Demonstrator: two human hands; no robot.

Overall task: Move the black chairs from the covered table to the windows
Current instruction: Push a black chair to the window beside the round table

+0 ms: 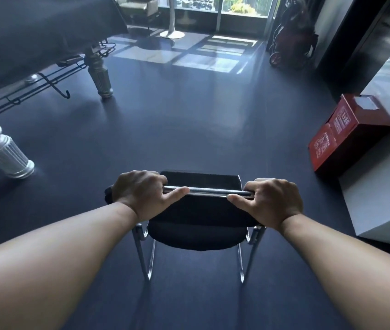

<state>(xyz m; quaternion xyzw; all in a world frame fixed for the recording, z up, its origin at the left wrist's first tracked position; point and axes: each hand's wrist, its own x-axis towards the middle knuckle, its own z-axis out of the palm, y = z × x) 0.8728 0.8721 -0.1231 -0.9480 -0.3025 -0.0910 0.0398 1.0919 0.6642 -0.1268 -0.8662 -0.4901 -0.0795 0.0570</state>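
A black chair (198, 232) with a chrome tube frame stands on the dark floor right in front of me, its backrest nearest me. My left hand (141, 192) grips the left end of the chrome top rail, fingers curled over it and thumb along the bar. My right hand (273, 198) grips the right end the same way. The covered table (34, 32), draped in dark cloth with silver fluted legs, is at the upper left. The windows (213, 5) are straight ahead across the floor.
A red box (346, 134) lies on the floor beside a white counter (379, 186) at the right. A red cart (294, 44) stands by the window's right end. A white pedestal base (172, 33) stands near the windows. Black wire racks (46, 77) sit under the table.
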